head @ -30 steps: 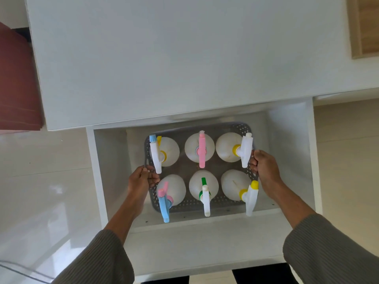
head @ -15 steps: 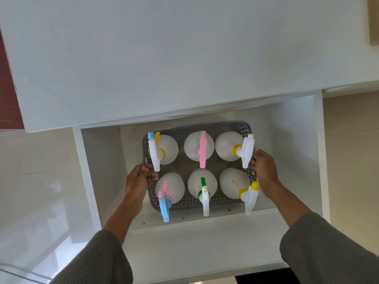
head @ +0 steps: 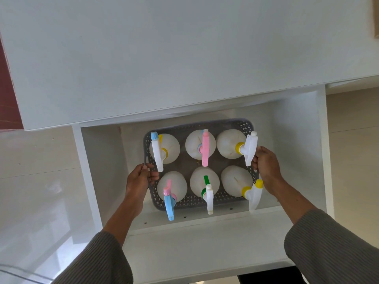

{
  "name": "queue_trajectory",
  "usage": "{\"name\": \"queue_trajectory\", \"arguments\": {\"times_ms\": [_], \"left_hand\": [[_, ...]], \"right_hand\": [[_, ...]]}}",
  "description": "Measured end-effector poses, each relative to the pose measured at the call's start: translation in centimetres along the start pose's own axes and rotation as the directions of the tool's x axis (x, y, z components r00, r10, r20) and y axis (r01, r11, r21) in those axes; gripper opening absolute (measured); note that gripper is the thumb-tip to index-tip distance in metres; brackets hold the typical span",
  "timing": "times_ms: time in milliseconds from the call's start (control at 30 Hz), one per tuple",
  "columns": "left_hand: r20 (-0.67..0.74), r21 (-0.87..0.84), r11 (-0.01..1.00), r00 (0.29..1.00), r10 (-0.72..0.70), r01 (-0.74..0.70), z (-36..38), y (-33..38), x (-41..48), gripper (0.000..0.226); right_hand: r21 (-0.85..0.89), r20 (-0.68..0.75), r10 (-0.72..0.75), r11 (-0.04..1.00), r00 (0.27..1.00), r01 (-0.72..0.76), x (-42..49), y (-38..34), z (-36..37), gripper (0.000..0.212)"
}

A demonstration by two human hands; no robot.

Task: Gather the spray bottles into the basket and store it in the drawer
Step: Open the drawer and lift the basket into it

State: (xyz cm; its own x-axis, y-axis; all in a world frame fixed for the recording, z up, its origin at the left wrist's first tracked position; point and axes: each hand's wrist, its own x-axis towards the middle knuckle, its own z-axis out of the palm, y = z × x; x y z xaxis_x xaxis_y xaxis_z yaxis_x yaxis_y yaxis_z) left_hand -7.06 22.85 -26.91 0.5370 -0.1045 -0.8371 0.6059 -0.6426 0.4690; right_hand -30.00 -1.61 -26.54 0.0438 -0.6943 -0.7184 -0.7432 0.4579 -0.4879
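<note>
A grey perforated basket (head: 192,201) sits low inside the open white drawer (head: 301,140). Several white spray bottles stand in it in two rows, with coloured triggers: a pink one (head: 205,148) at the back middle, a green-necked one (head: 206,185) in front. My left hand (head: 139,179) grips the basket's left handle. My right hand (head: 266,165) grips the right rim, beside a white trigger with a yellow collar (head: 249,148).
The white cabinet top (head: 164,58) overhangs the drawer's back. The drawer's front panel (head: 205,242) lies between me and the basket. Pale floor (head: 41,191) lies on both sides. A dark red object (head: 8,103) is at the far left.
The basket has sunk a little deeper into the drawer with both hands still on it. The view has tilted, so the drawer sits lower in frame.
</note>
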Motion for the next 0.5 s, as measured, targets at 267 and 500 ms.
{"name": "queue_trajectory", "arguments": {"times_ms": [267, 500], "left_hand": [[-0.058, 0.157, 0.987, 0.998, 0.032, -0.023, 0.0, -0.5, -0.9, 0.019], [-0.186, 0.242, 0.969, 0.977, 0.103, -0.056, -0.7, -1.2, -5.4, 0.030]], "right_hand": [[-0.054, -0.020, -0.013, 0.998, 1.000, 0.012, -0.5, 0.1, -0.2, 0.030], [-0.143, -0.269, -0.134, 0.985, 0.954, 0.098, -4.2, 0.3, -3.4, 0.030]]}}
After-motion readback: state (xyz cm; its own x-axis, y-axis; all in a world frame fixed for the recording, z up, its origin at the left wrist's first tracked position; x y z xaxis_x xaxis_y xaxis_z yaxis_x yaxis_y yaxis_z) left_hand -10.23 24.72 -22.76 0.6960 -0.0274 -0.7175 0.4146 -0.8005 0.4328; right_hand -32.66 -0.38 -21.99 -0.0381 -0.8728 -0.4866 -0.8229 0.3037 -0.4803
